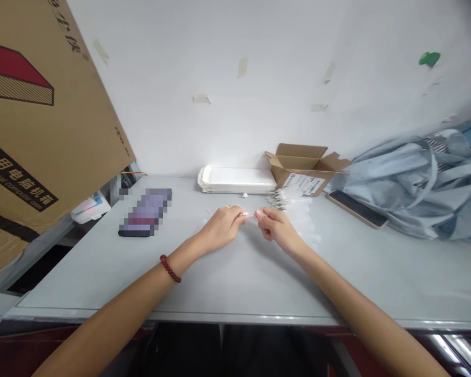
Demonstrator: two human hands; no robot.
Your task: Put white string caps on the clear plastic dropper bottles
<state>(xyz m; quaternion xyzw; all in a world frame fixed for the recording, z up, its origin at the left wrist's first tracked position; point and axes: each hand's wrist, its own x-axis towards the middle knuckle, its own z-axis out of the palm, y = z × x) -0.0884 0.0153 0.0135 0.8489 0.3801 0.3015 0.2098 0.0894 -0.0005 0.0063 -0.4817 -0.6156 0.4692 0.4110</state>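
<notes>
Above the middle of the table point(235, 283), my left hand point(222, 228) and my right hand point(277, 228) meet, fingertips only a little apart. Both are closed in a pinch on a small clear plastic piece point(252, 215); its exact kind is too small to make out. A red bead bracelet point(169, 268) circles my left wrist. Just behind my right hand lies a heap of clear and white plastic pieces with thin metal ends point(292, 195). More clear plastic point(308, 225) is spread beside that hand, partly covered by it. A tiny white bit point(244, 195) rests beyond the fingertips.
At the back are a stack of white padded envelopes point(239, 178) and an open cardboard box point(308, 165). A phone point(357, 208) lies right, near bluish cloth point(412, 183). Another phone point(147, 212), blurred out, lies left. A big carton point(51, 131) leans at far left.
</notes>
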